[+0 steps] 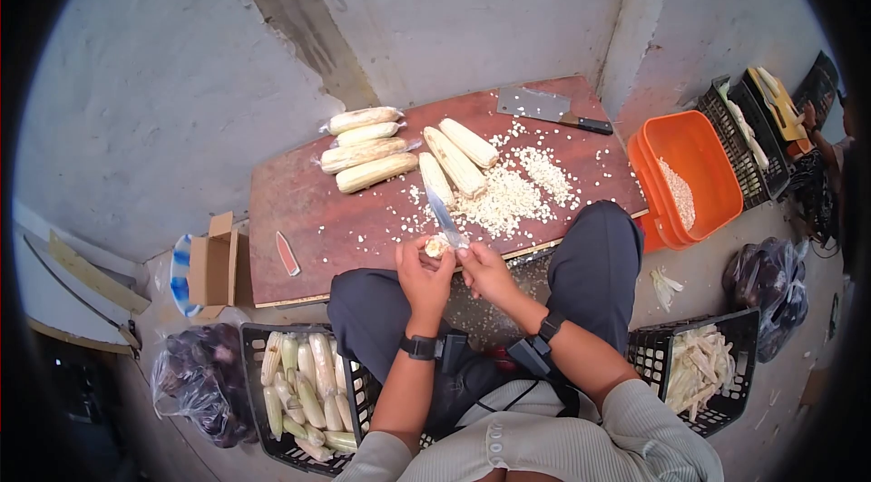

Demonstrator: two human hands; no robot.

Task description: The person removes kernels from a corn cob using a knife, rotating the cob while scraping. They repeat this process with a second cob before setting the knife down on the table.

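Note:
My left hand (424, 272) is closed around an ear of corn (436, 247), its cut end facing up. Beside it, my right hand (488, 273) grips a knife (442, 213) whose blade points away over the table, right next to the ear. Both hands are at the near edge of the reddish-brown table (299, 210). Just beyond the blade lie peeled ears of corn (454, 160), with a pile of loose pale kernels (504, 201) to their right.
Wrapped ears (367, 151) lie at the back left, a cleaver (544, 107) at the back right, a small red blade (288, 253) at left. An orange bin (712, 155) holds kernels. Crates of corn (308, 387) and cobs (699, 369) flank my legs. Another person's hand (809, 115) shows far right.

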